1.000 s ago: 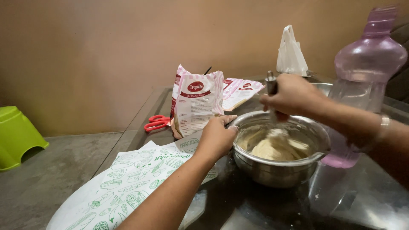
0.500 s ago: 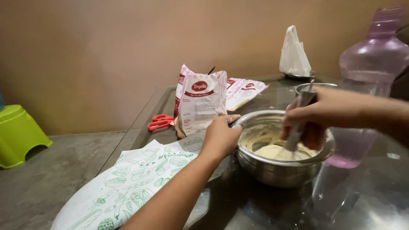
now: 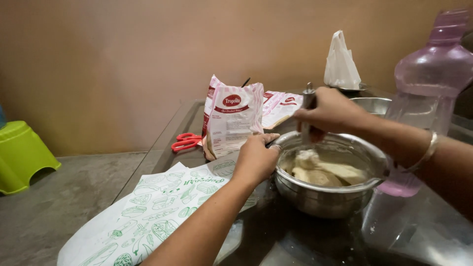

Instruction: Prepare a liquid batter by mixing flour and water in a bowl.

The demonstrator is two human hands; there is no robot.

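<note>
The left hand (image 3: 256,158) grips the near rim of a round, shiny steel mixing bowl (image 3: 329,194), fingers curled over the edge and thumb outside. The bowl stands on a dark glass tabletop (image 3: 295,241) and holds pale, lumpy dough (image 3: 322,171). The right hand (image 3: 329,112) is closed in a fist around the metal handle of a mixing tool (image 3: 308,101), held upright above the bowl with its lower end in the dough. A translucent pink plastic bottle (image 3: 433,79) stands just beside the bowl. A white and red paper packet (image 3: 231,120) stands upright behind the left hand, red-handled scissors (image 3: 186,142) lie next to it, and green-printed white paper (image 3: 148,216) covers the table's near edge.
</note>
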